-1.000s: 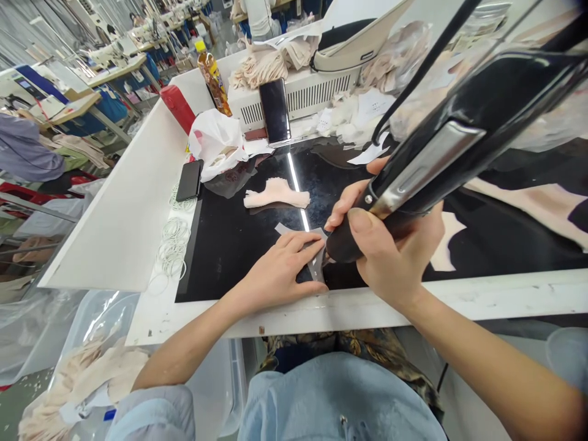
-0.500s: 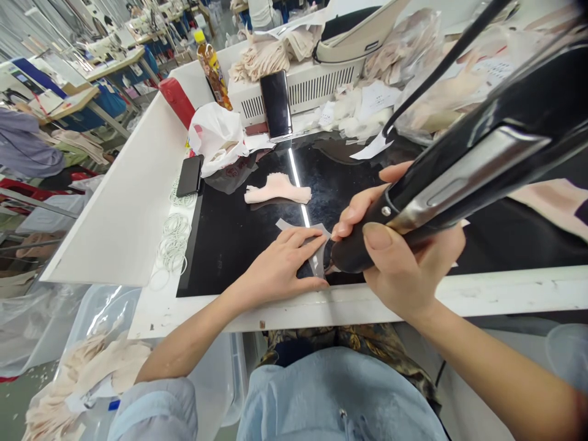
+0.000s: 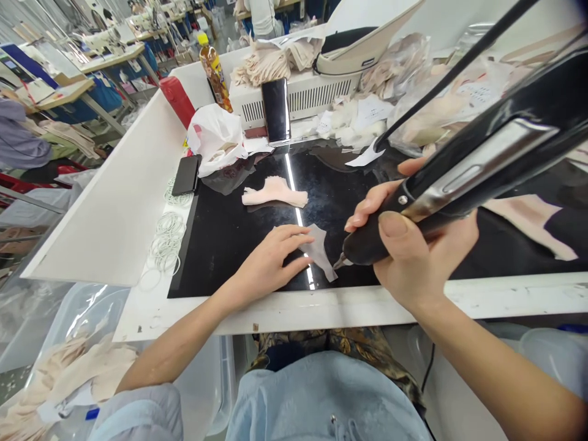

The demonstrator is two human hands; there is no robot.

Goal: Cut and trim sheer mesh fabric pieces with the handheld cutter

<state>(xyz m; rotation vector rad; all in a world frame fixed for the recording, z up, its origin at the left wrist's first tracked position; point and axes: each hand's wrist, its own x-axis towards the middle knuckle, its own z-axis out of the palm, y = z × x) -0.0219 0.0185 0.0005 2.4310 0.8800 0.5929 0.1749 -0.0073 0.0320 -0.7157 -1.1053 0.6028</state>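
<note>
My right hand (image 3: 413, 245) is closed round the handle of a black corded hand tool (image 3: 482, 159), whose pointed tip hovers just right of a small pale fabric piece (image 3: 321, 251) on the black glossy worktop (image 3: 229, 239). My left hand (image 3: 266, 263) lies flat with fingers stretched out, fingertips on the left edge of that fabric piece. A second, pinkish fabric piece (image 3: 274, 192) lies farther back on the worktop.
A white plastic bag (image 3: 215, 144), two dark phones (image 3: 186, 176) (image 3: 275, 110), a bottle (image 3: 214, 70), a red object (image 3: 177, 107) and a white vented machine (image 3: 303, 92) stand behind. White elastic rings (image 3: 165, 242) lie left. Bins of fabric (image 3: 68, 380) sit below left.
My left hand slid left off most of the fabric piece, uncovering it. The tool tip lifted slightly and moved right, away from the piece.
</note>
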